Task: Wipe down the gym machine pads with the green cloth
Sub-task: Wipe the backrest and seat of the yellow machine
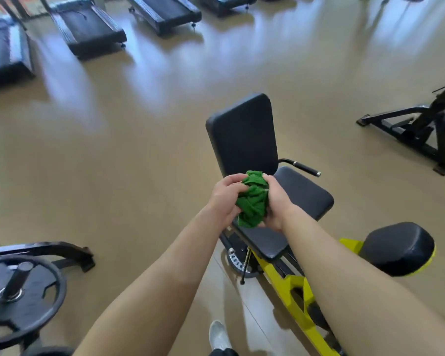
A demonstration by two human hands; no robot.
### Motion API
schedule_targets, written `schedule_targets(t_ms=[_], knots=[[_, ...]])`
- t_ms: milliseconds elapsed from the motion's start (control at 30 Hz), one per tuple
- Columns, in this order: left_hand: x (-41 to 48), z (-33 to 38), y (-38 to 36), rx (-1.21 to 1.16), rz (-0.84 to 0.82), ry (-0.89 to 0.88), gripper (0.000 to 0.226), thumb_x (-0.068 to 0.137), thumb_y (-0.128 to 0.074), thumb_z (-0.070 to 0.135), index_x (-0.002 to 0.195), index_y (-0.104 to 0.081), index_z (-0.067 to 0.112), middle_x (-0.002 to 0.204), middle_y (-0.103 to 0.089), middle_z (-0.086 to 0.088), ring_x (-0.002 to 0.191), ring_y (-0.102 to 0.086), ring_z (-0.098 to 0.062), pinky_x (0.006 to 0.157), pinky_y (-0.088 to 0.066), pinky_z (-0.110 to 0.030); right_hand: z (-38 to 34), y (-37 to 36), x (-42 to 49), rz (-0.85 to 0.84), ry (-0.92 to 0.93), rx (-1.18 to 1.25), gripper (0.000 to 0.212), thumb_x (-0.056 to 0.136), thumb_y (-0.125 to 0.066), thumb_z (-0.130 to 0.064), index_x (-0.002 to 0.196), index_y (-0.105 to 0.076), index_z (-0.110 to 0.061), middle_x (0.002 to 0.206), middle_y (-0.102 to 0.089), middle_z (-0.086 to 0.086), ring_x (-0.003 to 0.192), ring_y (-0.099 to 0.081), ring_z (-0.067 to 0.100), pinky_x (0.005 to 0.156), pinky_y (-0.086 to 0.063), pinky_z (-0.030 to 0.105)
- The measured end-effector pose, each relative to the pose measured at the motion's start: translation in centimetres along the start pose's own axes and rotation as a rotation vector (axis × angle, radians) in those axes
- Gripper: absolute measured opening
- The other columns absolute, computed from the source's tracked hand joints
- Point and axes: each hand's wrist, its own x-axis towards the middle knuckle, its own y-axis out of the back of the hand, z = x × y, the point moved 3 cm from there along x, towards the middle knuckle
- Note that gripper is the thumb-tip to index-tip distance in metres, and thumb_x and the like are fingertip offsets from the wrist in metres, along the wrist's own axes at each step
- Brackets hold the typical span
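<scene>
Both hands bunch the green cloth [252, 200] above the seat pad [302, 194]: left hand [222, 196] curls round its left side, right hand [276, 201] round its right. The back pad [242, 134] rises just beyond the grip, long axis running away; a third pad [398, 247] lies well right, nearer the right arm.

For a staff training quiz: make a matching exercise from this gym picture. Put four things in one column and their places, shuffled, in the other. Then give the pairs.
Things
1. green cloth
2. back pad
3. weight plate
4. treadmills

Places
A. in a row at the far side of the floor
B. bunched between the left hand and the right hand
C. standing upright behind the seat pad
D. on a peg at lower left

Pairs: 1-B, 2-C, 3-D, 4-A
</scene>
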Motion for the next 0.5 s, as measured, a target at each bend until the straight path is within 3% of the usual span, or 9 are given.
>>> schedule_targets(t_ms=[100,233,367,433,500], knots=[[4.4,1.5,0.2,0.211,0.019,-0.035,0.025,0.09,-0.063,0.0,0.113,-0.072,0.006,0.111,-0.074,-0.017,0.107,-0.071,-0.034,0.098,-0.057,-0.052,-2.5,-0.9,3.8,0.037,0.014,0.055,0.051,0.094,-0.051,-0.058,0.114,-0.073,-0.017,0.109,-0.077,0.016,0.09,-0.076,0.033,0.075,-0.062,0.049],[9.6,3.6,-0.4,0.653,0.023,-0.181,0.028,0.076,-0.068,0.028,0.102,-0.079,0.03,0.099,-0.078,0.013,0.096,-0.073,-0.009,0.092,-0.059,-0.038,-6.2,-0.9,8.2,0.12,0.043,0.046,0.038,0.09,-0.063,-0.044,0.11,-0.074,-0.013,0.107,-0.077,0.018,0.095,-0.075,0.036,0.087,-0.06,0.054],[14.8,6.0,-0.8,0.605,0.055,-0.216,0.021,0.087,-0.066,0.018,0.103,-0.079,0.021,0.096,-0.076,0.01,0.09,-0.069,-0.005,0.092,-0.056,-0.031,-11.1,-0.7,13.4,0.135,0.094,0.029,0.04,0.083,-0.072,-0.041,0.108,-0.074,-0.01,0.104,-0.077,0.017,0.093,-0.074,0.037,0.084,-0.061,0.052],[17.4,7.6,0.1,0.564,0.218,-0.224,0.02,0.092,-0.061,0.011,0.101,-0.076,0.021,0.091,-0.071,0.012,0.084,-0.063,-0.004,0.085,-0.052,-0.024,-14.5,-1.3,16.3,0.164,0.183,-0.009,0.045,0.079,-0.073,-0.043,0.112,-0.071,-0.013,0.107,-0.075,0.015,0.095,-0.073,0.035,0.087,-0.06,0.053],[20.0,9.0,1.8,0.522,0.414,-0.203,0.022,0.093,-0.055,0.011,0.099,-0.073,0.022,0.09,-0.068,0.01,0.088,-0.064,-0.011,0.084,-0.051,-0.028,-18.2,-2.9,18.5,0.21,0.354,-0.128,0.032,0.091,-0.066,-0.039,0.113,-0.068,-0.016,0.101,-0.072,0.004,0.095,-0.07,0.025,0.087,-0.058,0.041]])
